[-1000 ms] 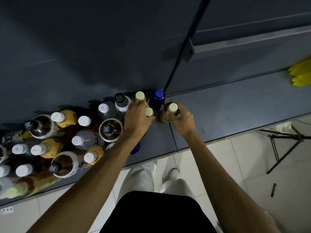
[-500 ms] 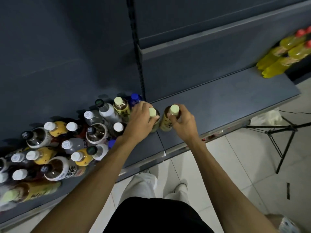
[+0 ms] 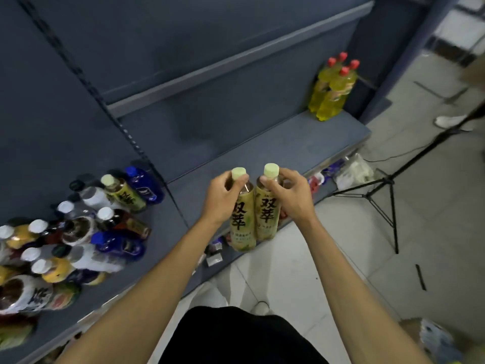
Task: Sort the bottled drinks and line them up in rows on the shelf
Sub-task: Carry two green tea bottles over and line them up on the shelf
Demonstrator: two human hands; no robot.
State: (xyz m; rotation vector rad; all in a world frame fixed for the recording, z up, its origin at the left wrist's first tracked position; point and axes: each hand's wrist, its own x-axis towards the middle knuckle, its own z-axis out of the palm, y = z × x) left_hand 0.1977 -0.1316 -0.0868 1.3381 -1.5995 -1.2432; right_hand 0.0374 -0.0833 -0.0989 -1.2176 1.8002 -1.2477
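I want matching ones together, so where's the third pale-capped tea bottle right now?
In the head view it stands left of both hands, the pale-capped tea bottle at the back of the shelf, beside a blue bottle.

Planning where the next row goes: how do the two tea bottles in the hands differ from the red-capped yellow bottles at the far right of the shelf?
The tea bottles have pale green caps; the yellow bottles have red caps. The tea bottles are held off the shelf, one in the left hand, one in the right hand; the yellow bottles stand on the shelf. The tea bottles carry big dark characters; the yellow bottles' labels are unreadable. Both groups stand close together.
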